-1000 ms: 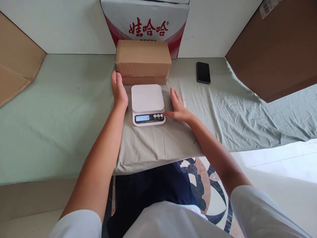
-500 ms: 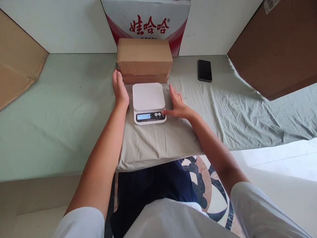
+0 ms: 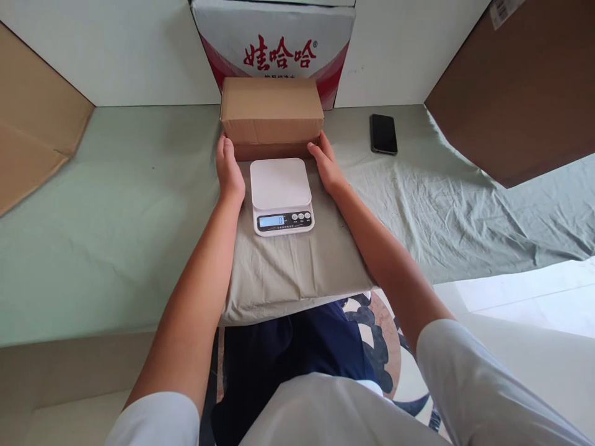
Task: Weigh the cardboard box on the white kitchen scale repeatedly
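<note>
A white kitchen scale (image 3: 281,195) rests on a grey-green cloth (image 3: 139,210), its lit display reading 0. Right behind it stand two stacked brown cardboard boxes (image 3: 272,110). My left hand (image 3: 229,168) lies to the left of the scale, fingers stretched forward to the lower box's left corner. On the other side, my right hand (image 3: 326,163) has its fingers extended against that box's right corner. Neither hand holds anything.
A white and red carton (image 3: 274,43) with printed characters leans on the wall behind the boxes. A black phone (image 3: 383,134) lies on the cloth to the right. Brown cardboard sheets stand at far left (image 3: 32,130) and far right (image 3: 520,93).
My right hand has left the scale's buttons and moved forward to the lower box's right corner. My left hand has shifted slightly forward. The scale display now shows 0.
</note>
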A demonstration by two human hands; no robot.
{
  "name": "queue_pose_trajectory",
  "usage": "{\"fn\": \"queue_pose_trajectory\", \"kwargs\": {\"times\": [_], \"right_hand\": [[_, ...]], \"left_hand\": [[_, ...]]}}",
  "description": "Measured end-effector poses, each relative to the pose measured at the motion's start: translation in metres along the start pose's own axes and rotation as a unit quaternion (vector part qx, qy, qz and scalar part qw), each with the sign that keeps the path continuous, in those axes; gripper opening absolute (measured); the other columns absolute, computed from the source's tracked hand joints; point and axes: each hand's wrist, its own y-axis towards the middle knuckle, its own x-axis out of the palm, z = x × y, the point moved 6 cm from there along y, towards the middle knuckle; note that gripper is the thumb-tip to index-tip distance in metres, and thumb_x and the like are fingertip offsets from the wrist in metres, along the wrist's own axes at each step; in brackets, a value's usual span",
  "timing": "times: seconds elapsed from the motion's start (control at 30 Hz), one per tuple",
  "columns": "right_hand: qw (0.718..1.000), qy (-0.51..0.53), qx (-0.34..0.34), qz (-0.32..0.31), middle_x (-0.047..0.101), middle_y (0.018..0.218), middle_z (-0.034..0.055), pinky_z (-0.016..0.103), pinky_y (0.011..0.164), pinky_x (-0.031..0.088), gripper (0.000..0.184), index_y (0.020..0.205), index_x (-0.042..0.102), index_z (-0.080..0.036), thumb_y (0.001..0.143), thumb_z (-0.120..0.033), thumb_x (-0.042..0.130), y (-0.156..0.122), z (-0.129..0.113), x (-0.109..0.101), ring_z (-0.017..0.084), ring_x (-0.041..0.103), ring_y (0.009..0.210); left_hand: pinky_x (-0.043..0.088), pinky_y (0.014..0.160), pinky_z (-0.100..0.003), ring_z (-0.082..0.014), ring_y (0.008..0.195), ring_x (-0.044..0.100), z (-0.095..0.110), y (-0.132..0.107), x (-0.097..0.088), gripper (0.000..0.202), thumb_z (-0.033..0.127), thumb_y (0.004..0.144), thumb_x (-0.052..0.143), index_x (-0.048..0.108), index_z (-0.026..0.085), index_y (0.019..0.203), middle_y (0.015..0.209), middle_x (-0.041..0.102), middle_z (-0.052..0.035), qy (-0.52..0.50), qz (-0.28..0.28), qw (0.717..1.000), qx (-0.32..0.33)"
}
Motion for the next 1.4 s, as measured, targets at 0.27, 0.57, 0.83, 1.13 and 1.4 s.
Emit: {"fn": "queue_pose_trajectory", "kwargs": {"times": [0.27,0.57,0.83,1.13,1.4], "right_hand": [[0.999,-0.033,-0.003,-0.003,0.044,0.192,-0.0025,0.050,0.157,0.020,0.103,0.179,0.039,-0.034,0.093,-0.088,0.059,-0.005,-0.006,0.004,0.026,0.030,0.185],[0.993,-0.032,-0.114,0.021,0.030,0.196,-0.0148,0.044,0.157,0.023,0.100,0.184,0.020,-0.048,0.098,-0.087,0.051,-0.029,-0.072,-0.012,0.021,0.022,0.188],[0.995,-0.051,-0.085,-0.010,0.027,0.198,-0.0021,0.055,0.155,0.030,0.118,0.188,0.010,-0.041,0.093,-0.101,0.044,-0.144,-0.091,-0.022,0.034,0.028,0.186],[0.989,0.010,-0.147,0.008,0.031,0.194,0.0014,0.069,0.150,0.035,0.113,0.182,0.015,-0.048,0.091,-0.097,0.060,-0.153,-0.043,-0.012,0.041,0.033,0.181],[0.987,0.046,-0.154,0.008,0.046,0.179,0.0068,0.072,0.137,0.050,0.100,0.172,0.026,-0.049,0.091,-0.090,0.068,-0.149,-0.032,-0.007,0.040,0.050,0.165]], "left_hand": [[0.020,0.150,-0.037,-0.0139,0.177,0.031,0.019,-0.011,0.006,0.058,0.039,0.125,0.014,0.043,0.020,0.172,0.181,0.055,0.0073,-0.039,0.020,0.998,-0.044],[0.018,0.152,-0.043,-0.0167,0.185,0.018,0.062,-0.038,-0.007,0.072,0.051,0.121,0.005,0.025,0.019,0.182,0.198,0.026,-0.0007,-0.035,0.048,0.998,0.029],[0.028,0.152,-0.048,-0.0264,0.184,0.024,0.092,-0.140,-0.041,0.072,0.088,0.100,0.039,0.062,0.058,0.162,0.183,0.049,0.0222,-0.052,-0.038,0.998,0.029],[0.026,0.148,-0.054,-0.0365,0.182,0.030,0.057,-0.158,-0.052,0.086,0.088,0.084,0.066,0.074,0.041,0.156,0.181,0.058,-0.0011,-0.146,0.022,0.988,0.041],[0.033,0.145,-0.050,-0.0346,0.179,0.038,0.051,-0.161,-0.056,0.075,0.085,0.086,0.069,0.076,0.045,0.148,0.173,0.065,0.0007,-0.160,0.024,0.986,0.030]]}}
